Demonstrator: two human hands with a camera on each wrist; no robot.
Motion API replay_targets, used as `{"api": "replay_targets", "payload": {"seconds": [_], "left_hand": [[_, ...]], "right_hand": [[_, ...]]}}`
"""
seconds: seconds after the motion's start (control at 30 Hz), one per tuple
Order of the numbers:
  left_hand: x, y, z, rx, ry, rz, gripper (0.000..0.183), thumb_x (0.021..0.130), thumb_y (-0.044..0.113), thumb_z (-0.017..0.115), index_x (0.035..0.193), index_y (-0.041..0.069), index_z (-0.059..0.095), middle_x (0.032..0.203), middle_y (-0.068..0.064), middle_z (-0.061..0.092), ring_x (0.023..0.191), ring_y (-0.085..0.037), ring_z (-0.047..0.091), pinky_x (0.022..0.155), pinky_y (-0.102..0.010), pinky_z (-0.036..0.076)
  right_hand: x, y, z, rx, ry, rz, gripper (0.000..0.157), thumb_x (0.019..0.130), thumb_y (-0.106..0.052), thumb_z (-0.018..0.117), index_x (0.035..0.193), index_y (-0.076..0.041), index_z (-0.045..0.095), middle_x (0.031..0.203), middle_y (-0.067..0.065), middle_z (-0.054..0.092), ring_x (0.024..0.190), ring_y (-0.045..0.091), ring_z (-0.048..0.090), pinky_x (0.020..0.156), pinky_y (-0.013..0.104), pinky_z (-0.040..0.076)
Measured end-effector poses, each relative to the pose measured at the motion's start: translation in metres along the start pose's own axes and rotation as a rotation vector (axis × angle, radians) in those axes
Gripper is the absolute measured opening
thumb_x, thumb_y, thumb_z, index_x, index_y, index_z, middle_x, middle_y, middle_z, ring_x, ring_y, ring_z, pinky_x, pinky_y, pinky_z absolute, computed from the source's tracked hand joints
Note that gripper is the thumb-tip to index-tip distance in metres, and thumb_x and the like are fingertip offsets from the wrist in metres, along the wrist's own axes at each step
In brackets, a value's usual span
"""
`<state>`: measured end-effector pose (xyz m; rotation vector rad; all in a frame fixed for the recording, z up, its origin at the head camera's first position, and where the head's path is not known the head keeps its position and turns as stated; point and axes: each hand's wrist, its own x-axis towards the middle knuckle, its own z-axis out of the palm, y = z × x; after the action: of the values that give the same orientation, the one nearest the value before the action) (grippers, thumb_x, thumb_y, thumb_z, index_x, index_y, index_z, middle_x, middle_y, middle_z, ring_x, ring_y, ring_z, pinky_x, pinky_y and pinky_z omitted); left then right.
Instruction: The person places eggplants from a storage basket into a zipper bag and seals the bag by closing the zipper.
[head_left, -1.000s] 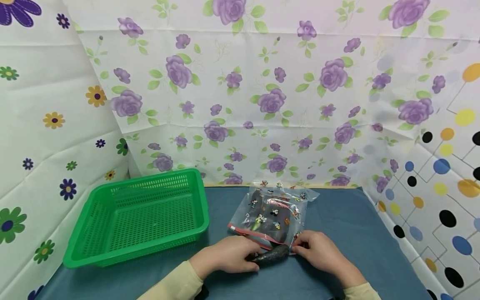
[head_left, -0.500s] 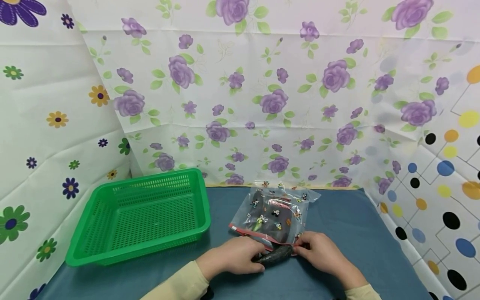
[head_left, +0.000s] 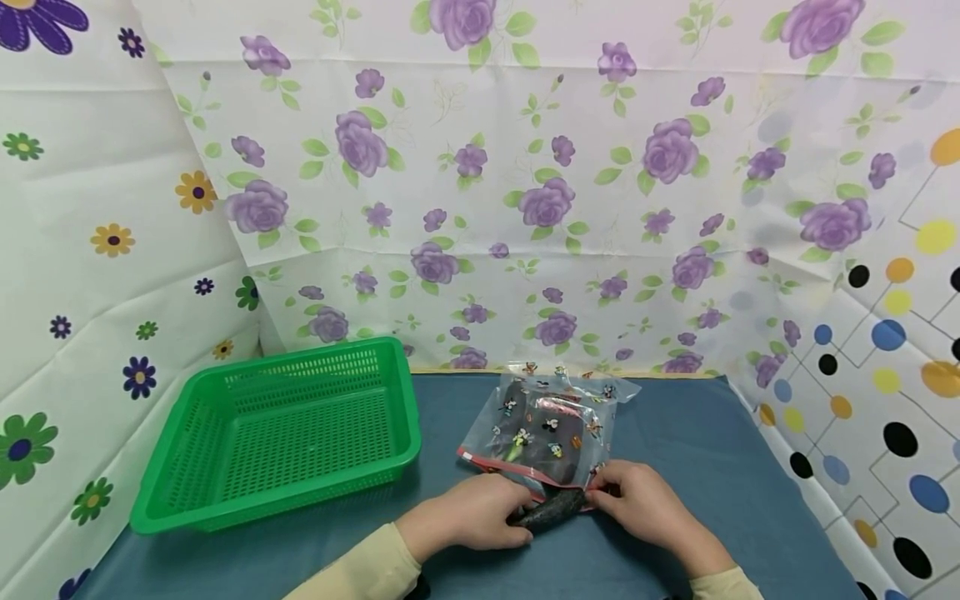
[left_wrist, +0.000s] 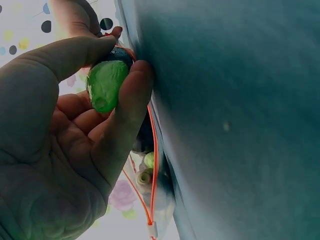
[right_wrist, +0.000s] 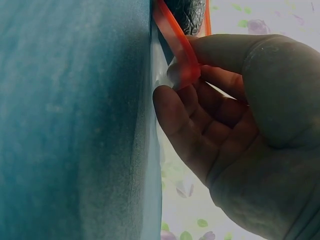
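A zip bag (head_left: 551,433) of clear plastic with cartoon prints and a red zip edge lies on the blue cloth, dark items inside it. At its mouth is a dark, wrinkled eggplant (head_left: 553,508) with a green end (left_wrist: 106,85). My left hand (head_left: 480,510) grips the eggplant near that green end, thumb and fingers on either side. The eggplant's far tip meets the bag's opening. My right hand (head_left: 637,502) pinches the right corner of the bag's red edge (right_wrist: 182,55) between thumb and fingers. In the left wrist view, pale green stem ends show inside the bag.
A green plastic basket (head_left: 300,492) with perforated walls stands to the left of the bag, with nothing seen inside. Blue cloth (head_left: 705,450) covers the table. Flower-printed and dotted sheets hang behind and at both sides.
My left hand has edged slightly to the right with the eggplant, toward the bag's mouth. My right hand keeps its pinch on the bag's corner, almost unmoved.
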<state>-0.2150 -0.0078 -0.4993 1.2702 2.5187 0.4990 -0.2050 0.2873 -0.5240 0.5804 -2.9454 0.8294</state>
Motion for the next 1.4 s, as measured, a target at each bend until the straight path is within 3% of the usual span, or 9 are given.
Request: {"api": "replay_targets", "payload": {"seconds": [0.27,0.9,1.4], "left_hand": [[0.004,0.003,0.002,0.004,0.013,0.001,0.014,0.095,0.038,0.072,0.099,0.025,0.067,0.069,0.014,0.052,0.056,-0.003,0.044,0.052,-0.024,0.034],[0.011,0.005,0.005,-0.025,0.024,-0.034,0.016,0.096,0.035,0.069,0.083,0.028,0.061,0.064,0.013,0.053,0.051,-0.004,0.049,0.05,-0.024,0.035],[0.01,0.007,0.004,-0.08,0.052,-0.158,0.021,0.099,0.034,0.065,0.079,0.027,0.061,0.057,0.009,0.055,0.037,-0.007,0.049,0.046,-0.026,0.04]], "right_hand": [[0.0,0.0,0.001,-0.012,0.007,0.005,0.015,0.092,-0.033,0.078,0.081,-0.038,0.07,0.077,-0.02,0.056,0.063,0.0,0.05,0.058,0.026,0.042],[-0.001,0.0,-0.001,0.028,0.014,0.001,0.018,0.091,-0.03,0.079,0.078,-0.038,0.069,0.077,-0.02,0.058,0.062,0.002,0.052,0.057,0.025,0.044],[-0.001,-0.002,0.0,0.053,0.009,-0.01,0.016,0.091,-0.027,0.08,0.08,-0.036,0.071,0.079,-0.019,0.06,0.065,0.001,0.055,0.06,0.025,0.047]]}}
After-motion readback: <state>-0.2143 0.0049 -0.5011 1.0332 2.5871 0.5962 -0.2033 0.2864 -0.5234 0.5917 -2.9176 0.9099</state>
